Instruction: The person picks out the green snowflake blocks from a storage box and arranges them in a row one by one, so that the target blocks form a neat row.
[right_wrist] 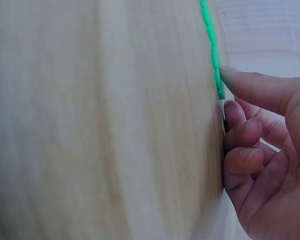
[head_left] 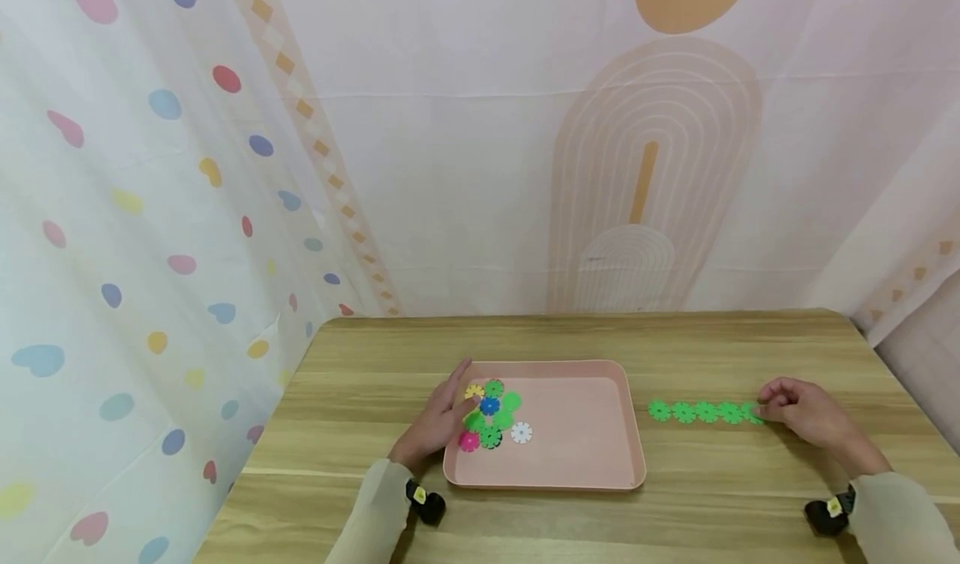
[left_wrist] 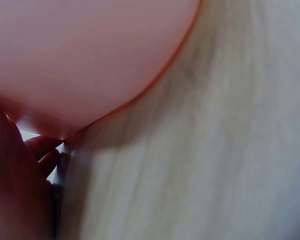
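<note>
My right hand (head_left: 806, 412) has thumb and curled fingers together on the last disc of the green chain (head_left: 707, 412), a pinch at its right end. Taking it there, I judge, leaves the rest of the row uncovered and steadies it against sliding. The chain, five notched discs in a line, lies flat on the wooden table (head_left: 540, 522), to the right of the pink tray (head_left: 577, 431).

My left hand (head_left: 442, 418) grips nothing: its fingers are straight and apart at the tray's left rim, with the thumb reaching inward over the loose pieces. Lying there, it probably serves to stay near them (whether it also presses on the rim, I can't tell).

Those pieces crowd the tray's left side, within easy reach of that hand: several green discs (head_left: 491, 437), a blue disc (head_left: 490, 406), a yellow disc (head_left: 474, 391) close to my thumb, a pink disc (head_left: 468, 441) by the near left corner, and a white disc (head_left: 522, 432) at the group's right edge. The tray's raised wall would likely keep them from straying.

Behind the table hangs a pale patterned curtain (head_left: 450, 172).
</note>
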Available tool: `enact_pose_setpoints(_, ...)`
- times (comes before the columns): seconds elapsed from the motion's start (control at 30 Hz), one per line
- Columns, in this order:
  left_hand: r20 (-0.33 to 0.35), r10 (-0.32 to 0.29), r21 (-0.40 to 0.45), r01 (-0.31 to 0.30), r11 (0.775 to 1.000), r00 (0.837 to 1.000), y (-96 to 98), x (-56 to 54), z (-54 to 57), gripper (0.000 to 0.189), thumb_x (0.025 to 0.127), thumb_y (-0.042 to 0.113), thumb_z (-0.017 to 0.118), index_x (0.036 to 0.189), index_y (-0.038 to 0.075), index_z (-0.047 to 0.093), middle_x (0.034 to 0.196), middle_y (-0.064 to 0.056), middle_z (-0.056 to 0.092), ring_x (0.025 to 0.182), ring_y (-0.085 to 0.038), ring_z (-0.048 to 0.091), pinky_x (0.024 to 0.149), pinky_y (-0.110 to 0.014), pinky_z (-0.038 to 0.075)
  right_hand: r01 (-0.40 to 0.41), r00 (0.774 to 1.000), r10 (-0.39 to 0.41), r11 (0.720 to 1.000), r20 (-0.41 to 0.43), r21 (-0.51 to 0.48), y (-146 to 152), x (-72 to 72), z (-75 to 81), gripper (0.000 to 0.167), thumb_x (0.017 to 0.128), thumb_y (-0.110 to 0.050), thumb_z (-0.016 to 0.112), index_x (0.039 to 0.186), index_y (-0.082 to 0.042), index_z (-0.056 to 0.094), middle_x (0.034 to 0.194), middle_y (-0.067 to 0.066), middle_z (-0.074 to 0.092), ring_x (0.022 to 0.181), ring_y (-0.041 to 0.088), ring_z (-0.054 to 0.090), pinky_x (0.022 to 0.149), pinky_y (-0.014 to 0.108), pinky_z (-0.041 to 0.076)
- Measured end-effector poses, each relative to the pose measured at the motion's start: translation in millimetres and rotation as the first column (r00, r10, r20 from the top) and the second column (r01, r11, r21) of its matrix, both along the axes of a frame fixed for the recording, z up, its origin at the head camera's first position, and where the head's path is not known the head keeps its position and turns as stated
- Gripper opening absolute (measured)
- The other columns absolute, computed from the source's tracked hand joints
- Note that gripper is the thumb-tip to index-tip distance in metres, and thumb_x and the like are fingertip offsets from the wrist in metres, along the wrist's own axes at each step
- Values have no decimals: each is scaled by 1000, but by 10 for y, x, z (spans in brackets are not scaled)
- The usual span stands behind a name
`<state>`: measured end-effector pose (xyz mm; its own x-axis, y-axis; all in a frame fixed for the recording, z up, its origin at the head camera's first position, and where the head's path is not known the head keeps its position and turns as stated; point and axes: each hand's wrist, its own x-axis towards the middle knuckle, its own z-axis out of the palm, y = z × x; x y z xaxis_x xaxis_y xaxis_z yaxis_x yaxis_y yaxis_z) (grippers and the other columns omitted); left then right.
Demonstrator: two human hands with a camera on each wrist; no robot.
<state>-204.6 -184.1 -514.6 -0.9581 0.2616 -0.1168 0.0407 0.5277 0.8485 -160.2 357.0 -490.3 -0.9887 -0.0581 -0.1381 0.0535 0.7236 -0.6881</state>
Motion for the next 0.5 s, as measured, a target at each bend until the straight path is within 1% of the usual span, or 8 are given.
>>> enact_pose_setpoints(0.13, 11, 3, 7, -4, 1000, 1000, 5, 12, 2, 68, 102, 32, 52, 160, 30, 16, 166, -5, 15, 151, -38, 9, 115, -70, 6, -5, 1000, 5, 1000, -2, -3, 0, 4, -1, 22, 93, -17, 67, 102, 2, 61, 84, 3, 56, 72, 7, 46, 64, 22, 38)
enact_pose_setpoints(0.27, 33, 10, 14, -10, 1000, 999, 13, 23, 11, 68, 103, 32, 51, 160, 32, 14, 166, -4, 13, 151, -37, 8, 116, -70, 5, 5, 999, -2, 998, 39, -70, 18, 3, -5, 24, 94, -17, 65, 106, 4, 59, 83, 2, 54, 68, 7, 45, 59, 24, 40)
enact_pose_setpoints(0.33, 41, 9, 18, -10, 1000, 999, 17, 28, 18, 68, 103, 32, 50, 160, 32, 14, 166, -4, 13, 151, -37, 8, 115, -70, 5, 8, 999, -5, 997, 43, -76, 25, -2, 9, 25, 96, -17, 64, 107, 5, 58, 84, 2, 54, 68, 7, 45, 58, 24, 41)
enact_pose_setpoints(0.4, 42, 6, 15, -7, 1000, 999, 14, 25, 21, 68, 103, 32, 50, 160, 32, 13, 166, -4, 13, 151, -37, 8, 115, -70, 5, 6, 999, -4, 998, 39, -65, 20, -17, 37, 27, 98, -18, 61, 110, 5, 58, 87, 3, 55, 70, 7, 45, 59, 23, 42)
enact_pose_setpoints(0.5, 37, 3, 5, -4, 1000, 999, 6, 16, 25, 68, 103, 32, 50, 160, 32, 14, 166, -4, 14, 151, -37, 9, 116, -70, 7, -13, 1000, 14, 999, 11, -32, -35, -56, 113, 29, 100, -23, 59, 110, 5, 58, 91, 4, 56, 76, 8, 46, 63, 23, 41)
